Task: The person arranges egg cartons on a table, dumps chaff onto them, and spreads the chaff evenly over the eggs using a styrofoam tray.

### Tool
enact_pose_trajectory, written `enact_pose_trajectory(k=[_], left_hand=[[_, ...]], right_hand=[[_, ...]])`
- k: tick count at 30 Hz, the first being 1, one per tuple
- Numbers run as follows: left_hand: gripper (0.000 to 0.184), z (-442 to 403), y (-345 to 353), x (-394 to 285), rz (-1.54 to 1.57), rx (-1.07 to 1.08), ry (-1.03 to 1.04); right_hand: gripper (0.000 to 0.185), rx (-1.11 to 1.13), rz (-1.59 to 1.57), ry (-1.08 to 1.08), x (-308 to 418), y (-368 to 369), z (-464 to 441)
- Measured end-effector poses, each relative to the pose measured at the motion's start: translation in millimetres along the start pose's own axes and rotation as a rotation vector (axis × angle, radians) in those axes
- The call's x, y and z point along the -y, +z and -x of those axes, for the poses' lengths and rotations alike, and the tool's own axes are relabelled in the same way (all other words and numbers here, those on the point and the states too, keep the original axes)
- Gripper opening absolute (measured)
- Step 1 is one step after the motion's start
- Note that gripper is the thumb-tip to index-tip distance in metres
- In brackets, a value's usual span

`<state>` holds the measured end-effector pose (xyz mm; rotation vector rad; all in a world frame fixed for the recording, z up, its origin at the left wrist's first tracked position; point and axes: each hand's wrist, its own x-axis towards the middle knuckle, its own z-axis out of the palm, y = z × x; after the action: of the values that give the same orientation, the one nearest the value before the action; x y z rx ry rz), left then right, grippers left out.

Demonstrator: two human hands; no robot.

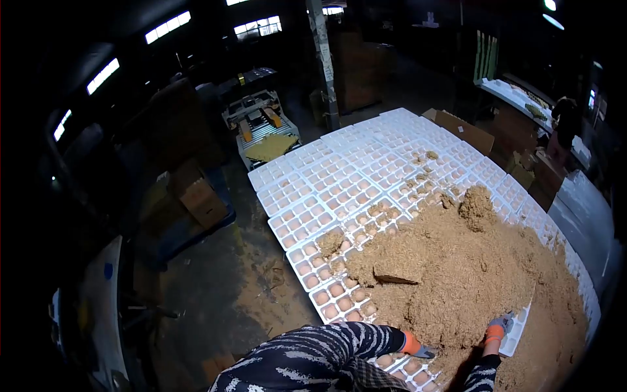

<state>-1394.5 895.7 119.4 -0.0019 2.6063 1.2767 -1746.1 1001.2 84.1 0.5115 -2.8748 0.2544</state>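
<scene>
A large heap of brown, sawdust-like crumbly material covers much of several white trays of eggs. My right hand, in an orange and grey glove, grips the near left side of a white plastic tray that stands partly in the heap. My left hand, gloved the same way, lies at the heap's near edge with fingers stretched out, just above egg cups at the front. No object shows in it. A dark flat piece pokes out of the heap.
Open cardboard boxes stand behind the trays, and more boxes at left. A roller conveyor machine is beyond the far left corner, near a post. Another person is at the far right.
</scene>
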Motion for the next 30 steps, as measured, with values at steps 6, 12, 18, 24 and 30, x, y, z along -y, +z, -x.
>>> enact_pose_trajectory(k=[6,12,18,24,30], left_hand=[[0.060,114.9,-83.2,68.8,-0.046,-0.155,-0.034],[0.061,219.6,-193.9,123.0,-0.242,-0.416,-0.096],[0.061,334.8,-296.9,182.2,-0.382,-0.628,-0.362],[0.062,367.8,-315.4,205.5,-0.413,-0.694,-0.508],[0.064,380.7,-370.0,237.3,-0.547,-0.796,-0.681]], right_hand=[[0.050,0.226,0.920,-0.403,75.3,78.0,19.8],[0.044,0.192,0.476,-0.391,219.0,41.1,104.6],[0.042,0.280,0.443,-0.202,426.7,-171.5,209.5],[0.040,0.272,0.314,-0.135,421.4,-170.6,207.5],[0.061,0.282,0.287,-0.118,425.8,-175.0,205.0]])
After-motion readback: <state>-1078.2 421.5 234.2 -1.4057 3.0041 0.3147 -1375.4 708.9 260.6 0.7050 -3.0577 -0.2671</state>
